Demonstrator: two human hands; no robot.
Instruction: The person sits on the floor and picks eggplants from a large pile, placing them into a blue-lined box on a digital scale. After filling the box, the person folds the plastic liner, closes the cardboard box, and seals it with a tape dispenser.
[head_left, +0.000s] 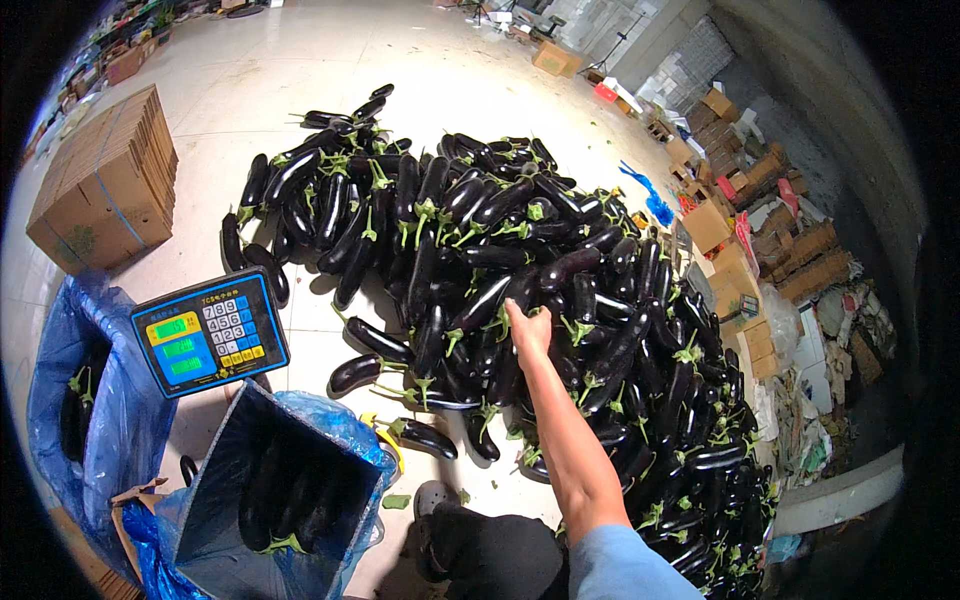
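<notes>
A large heap of glossy dark purple eggplants (495, 259) with green stems spreads over the floor before me. My right hand (531, 330) reaches into the middle of this heap, against the stem end of one eggplant (523, 286). Its fingers are partly hidden, so whether they grip that eggplant is unclear. My left hand is out of view. At the lower left, an open-topped, tilted container (217, 495) with blue plastic film around it holds several eggplants (281, 487). Above it stands a digital weighing scale display (210, 330) with a keypad and lit readouts.
A blue plastic bag (135, 405) with eggplants inside stands at the left edge. Strapped flattened cardboard boxes (105, 180) are stacked behind it. Loose eggplants (424, 437) lie near my shoe (431, 525). Cardboard boxes (709, 225) and litter line the right side.
</notes>
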